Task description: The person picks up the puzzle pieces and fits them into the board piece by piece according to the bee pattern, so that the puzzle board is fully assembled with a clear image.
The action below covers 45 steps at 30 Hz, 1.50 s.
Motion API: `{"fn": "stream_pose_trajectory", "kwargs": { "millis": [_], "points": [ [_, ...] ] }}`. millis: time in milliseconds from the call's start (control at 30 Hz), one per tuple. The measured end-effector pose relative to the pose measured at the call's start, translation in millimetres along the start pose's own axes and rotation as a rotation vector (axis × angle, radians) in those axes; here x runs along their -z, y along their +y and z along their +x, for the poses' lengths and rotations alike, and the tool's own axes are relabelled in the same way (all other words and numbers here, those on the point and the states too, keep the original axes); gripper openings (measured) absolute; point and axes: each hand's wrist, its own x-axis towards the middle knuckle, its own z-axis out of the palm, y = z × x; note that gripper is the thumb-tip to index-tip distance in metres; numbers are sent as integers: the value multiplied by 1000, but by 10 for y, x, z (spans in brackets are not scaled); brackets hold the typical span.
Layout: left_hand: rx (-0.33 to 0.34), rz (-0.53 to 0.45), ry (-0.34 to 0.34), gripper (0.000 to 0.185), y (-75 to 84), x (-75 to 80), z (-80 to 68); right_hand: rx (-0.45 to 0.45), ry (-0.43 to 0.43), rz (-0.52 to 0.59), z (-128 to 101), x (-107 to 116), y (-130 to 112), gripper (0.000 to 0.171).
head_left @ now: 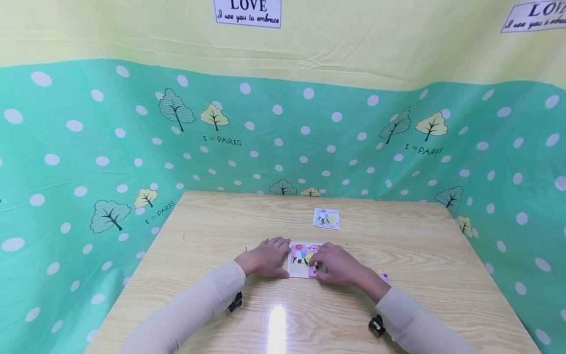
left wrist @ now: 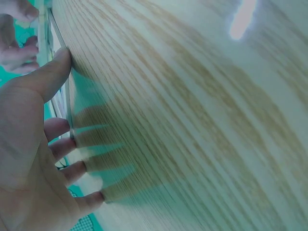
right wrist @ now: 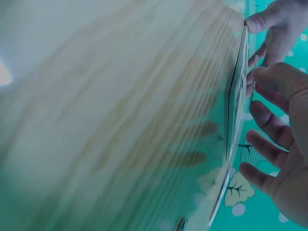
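Observation:
A shallow white-rimmed picture puzzle board (head_left: 298, 271) lies on the table, with a bee picture (head_left: 299, 256) filling its upper part and bare tray at its lower left. My left hand (head_left: 269, 258) rests at the board's left side, thumb at the near corner and fingers spread along the edge; in the left wrist view the hand (left wrist: 33, 144) has its fingertips down on the table. My right hand (head_left: 338, 265) is over the board's right side. Between its thumb and forefinger it pinches a thin flat puzzle piece (right wrist: 254, 89), seen edge-on in the right wrist view.
Beyond the board lies a card (head_left: 326, 219) with a similar bee picture. A small pink and purple piece (head_left: 383, 276) shows beside the right wrist. Green dotted cloth (head_left: 274, 128) hangs around the back and sides of the wooden table (head_left: 212, 221).

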Motion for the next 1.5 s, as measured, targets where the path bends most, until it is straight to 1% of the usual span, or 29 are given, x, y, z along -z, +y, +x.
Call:
{"fn": "stream_pose_trajectory", "kwargs": {
  "millis": [133,333,500,600,800,933,1033,1300,1500],
  "points": [
    [-5,1,-2,80,3,5,1,0,-12,6,100,-23,-61,25],
    [-8,22,-5,80,6,13,6,1,-29,-17,244,-73,-126,27],
    [-11,40,2,80,2,0,17,-10,-42,-14,326,-96,-178,27],
    [-14,44,0,80,0,-8,26,-3,-47,-33,356,-116,-200,27],
    [-16,39,3,81,10,-7,32,8,-27,-82,392,-123,-227,23],
    [-12,55,5,81,6,-9,31,22,-25,-101,407,-131,-238,22],
    [-10,64,4,82,-2,-15,30,45,-30,-119,407,-143,-243,21],
    [-1,49,-6,84,-6,-11,16,128,-3,-167,395,-214,-234,21],
    [4,40,-13,82,2,-6,6,155,4,-190,350,-223,-225,24]
  ]
}}
